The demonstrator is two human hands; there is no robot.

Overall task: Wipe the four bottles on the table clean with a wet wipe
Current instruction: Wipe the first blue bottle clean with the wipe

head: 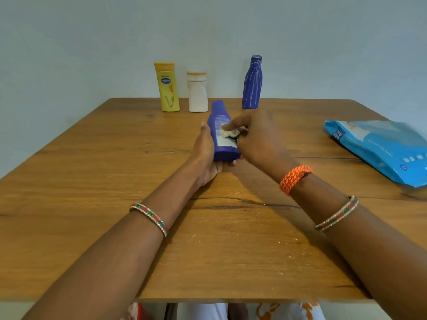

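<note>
My left hand [204, 155] grips a blue bottle [219, 118] from underneath, tilted away from me above the middle of the wooden table [115, 181]. My right hand [258, 137] pinches a crumpled white wet wipe [228, 133] and presses it onto the bottle's label. At the table's far edge stand three upright bottles: a yellow lotion bottle [166, 87], a white bottle [197, 92] beside it, and a tall dark blue bottle [252, 83] to the right.
A blue pack of wet wipes [379, 146] lies flat near the table's right edge. A pale wall rises directly behind the bottles. The table's front edge is near my body, with my lap below it.
</note>
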